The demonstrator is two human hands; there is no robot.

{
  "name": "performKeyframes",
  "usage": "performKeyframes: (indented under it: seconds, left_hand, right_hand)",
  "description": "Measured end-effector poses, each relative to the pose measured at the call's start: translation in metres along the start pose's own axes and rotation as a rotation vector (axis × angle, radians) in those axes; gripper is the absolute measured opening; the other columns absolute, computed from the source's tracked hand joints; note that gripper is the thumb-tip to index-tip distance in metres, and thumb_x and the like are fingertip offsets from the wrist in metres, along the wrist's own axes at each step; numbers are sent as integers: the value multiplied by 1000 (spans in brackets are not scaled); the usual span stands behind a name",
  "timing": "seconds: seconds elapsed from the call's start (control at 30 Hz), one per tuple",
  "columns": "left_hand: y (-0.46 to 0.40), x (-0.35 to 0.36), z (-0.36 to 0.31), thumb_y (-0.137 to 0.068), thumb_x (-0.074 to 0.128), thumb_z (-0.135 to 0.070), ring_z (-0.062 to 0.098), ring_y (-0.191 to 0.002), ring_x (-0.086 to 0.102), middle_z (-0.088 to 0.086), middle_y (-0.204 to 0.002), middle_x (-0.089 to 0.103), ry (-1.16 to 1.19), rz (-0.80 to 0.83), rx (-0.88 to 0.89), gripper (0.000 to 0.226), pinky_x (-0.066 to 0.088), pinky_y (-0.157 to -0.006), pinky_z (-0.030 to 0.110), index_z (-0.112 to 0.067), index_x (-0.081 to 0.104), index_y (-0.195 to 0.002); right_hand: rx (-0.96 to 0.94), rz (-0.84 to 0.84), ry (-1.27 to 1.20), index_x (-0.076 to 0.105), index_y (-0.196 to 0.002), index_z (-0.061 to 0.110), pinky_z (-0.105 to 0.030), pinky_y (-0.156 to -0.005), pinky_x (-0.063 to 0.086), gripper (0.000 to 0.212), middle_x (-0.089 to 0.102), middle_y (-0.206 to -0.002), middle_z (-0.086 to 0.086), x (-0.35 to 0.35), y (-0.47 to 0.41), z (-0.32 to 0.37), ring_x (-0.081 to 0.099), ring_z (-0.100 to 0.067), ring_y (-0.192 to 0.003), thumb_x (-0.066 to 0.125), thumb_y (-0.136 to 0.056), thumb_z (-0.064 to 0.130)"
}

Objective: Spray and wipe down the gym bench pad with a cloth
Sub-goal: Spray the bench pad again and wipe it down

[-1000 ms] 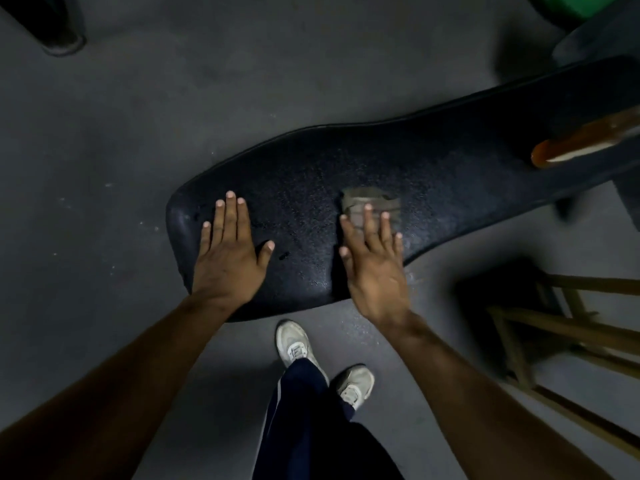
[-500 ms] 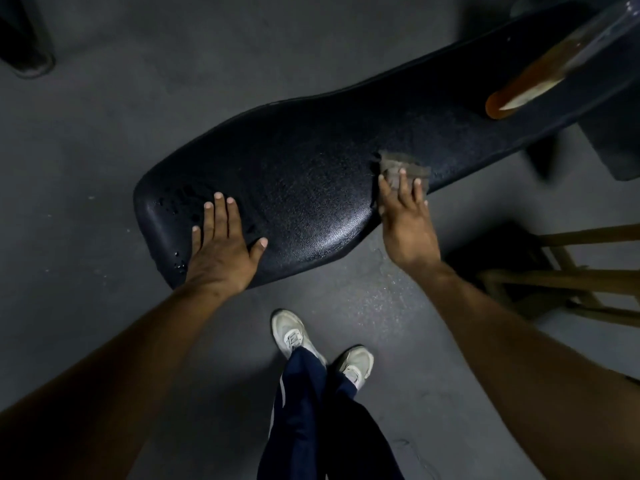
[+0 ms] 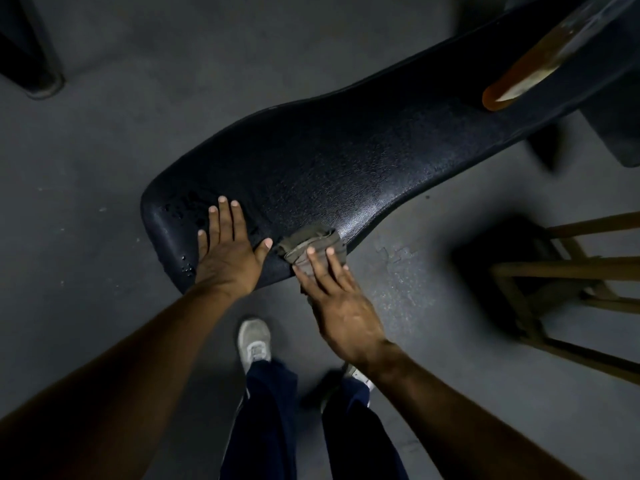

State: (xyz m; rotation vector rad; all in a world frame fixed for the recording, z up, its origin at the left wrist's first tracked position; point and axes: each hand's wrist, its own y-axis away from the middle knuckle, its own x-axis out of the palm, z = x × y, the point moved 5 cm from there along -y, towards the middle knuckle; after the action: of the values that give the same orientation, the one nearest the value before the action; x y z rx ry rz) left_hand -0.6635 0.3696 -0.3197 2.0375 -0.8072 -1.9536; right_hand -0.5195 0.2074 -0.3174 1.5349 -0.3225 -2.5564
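1. While our left hand (image 3: pixel 227 252) lies flat on the black bench pad (image 3: pixel 346 161) with its fingers spread open, our right hand (image 3: pixel 337 299) presses flat on the cloth (image 3: pixel 308 242), fingers open and on top of it, not closed around it.
2. Half a second ago the cloth was farther up the near edge of the pad, away from our left hand. Now we have slid it back toward the near end, and it sits just beside our left thumb.
3. Our left hand has stayed at the same end of the pad.
4. Now the grey-green cloth is bunched up at the near edge of the pad, and part of it hangs over the side under our right hand.
5. Small wet drops (image 3: pixel 187 209) shine on the pad near our left fingers.
6. At the far end of the pad lies a long see-through bottle (image 3: pixel 519 77) with brown liquid in it. It is blurry, so we cannot tell more about it.
7. On the right, a wooden stool (image 3: pixel 571 271) stands on the grey floor (image 3: pixel 104 133), close to the pad but not touching it.
8. Below the pad we see our white shoe (image 3: pixel 254 342) and dark blue trousers (image 3: pixel 266 417).
9. Our right arm covers most of our other shoe.
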Motion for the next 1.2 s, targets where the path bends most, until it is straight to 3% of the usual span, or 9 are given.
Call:
performKeyframes:
  seconds: [0.1, 0.2, 0.33, 0.53, 0.67, 0.77, 0.87, 0.97, 1.2]
  left_hand:
    - [2, 0, 1, -98, 23, -62, 23, -152, -19, 7, -164, -26, -1, -32, 19, 87, 0, -124, 49, -12, -19, -156]
    - [2, 0, 2, -98, 25, -61, 24, -153, -19, 8, -165, -24, 23, -47, 38, 88, 1, -124, 51, -11, -16, -157]
    - [3, -8, 5, -99, 37, -57, 21, -152, -20, 6, -165, -23, 134, -4, 87, 89, -5, -124, 49, -13, -12, -158]
    - [0, -31, 46, -100, 41, -49, 20, -154, -15, 4, -167, -17, 136, -91, 249, 82, -5, -124, 48, -15, -3, -160]
    - [-18, -46, 88, -102, 40, -48, 19, -153, -16, 2, -167, -17, 123, -91, 230, 80, -5, -124, 47, -15, -4, -160]
    - [-31, -54, 111, -102, 37, -49, 20, -153, -16, 3, -167, -17, 116, -74, 218, 79, -5, -124, 46, -14, -4, -160]
    - [-38, -57, 121, -102, 38, -50, 21, -153, -16, 4, -167, -18, 152, -30, 221, 79, -4, -125, 45, -15, -4, -160]
    - [-41, -55, 123, -103, 37, -50, 22, -153, -19, 6, -166, -20, 202, 10, 235, 79, -2, -125, 43, -16, -5, -160]
    - [-44, -52, 124, -104, 37, -44, 23, -152, -19, 7, -167, -18, 279, -11, 252, 74, -3, -124, 40, -14, -2, -160]
  right_hand:
    - [29, -5, 13, 9, -167, 39, -43, -125, -15, 65, -8, -175, 7, -10, -7, -5, -14, -25, -160, 38, -111, 24]
    - [189, -78, 12, 7, -167, 41, -51, -129, -8, 60, -5, -176, 6, -28, -31, -20, -12, -27, -161, 34, -113, 36]
    - [359, -123, -81, 11, -167, 39, -56, -131, -1, 56, -2, -177, 7, -35, -59, -10, -9, -27, -163, 31, -115, 36]
    - [194, -53, -22, 11, -167, 38, -60, -130, 6, 75, 1, -177, 6, 9, -61, 74, -9, -28, -163, 44, -105, 15]
    - [110, -6, -1, 15, -167, 36, -59, -130, 9, 76, 5, -177, 5, 40, -49, 122, -5, -27, -164, 44, -100, 16]
    - [155, -2, 42, 16, -166, 40, -55, -130, 11, 70, 5, -177, 9, 40, -37, 122, -1, -23, -164, 46, -105, 27]
    - [343, -34, 28, 9, -167, 42, -58, -130, 10, 63, -1, -175, 11, 23, -28, 90, -5, -23, -162, 35, -110, 41]
    - [491, -86, -3, 13, -168, 36, -60, -130, 9, 57, -2, -175, 7, 0, -42, 58, -11, -25, -161, 31, -113, 41]
    - [356, -107, -26, 17, -168, 33, -55, -131, 0, 60, 6, -177, 2, 1, -123, 101, -5, -29, -163, 37, -112, 34]
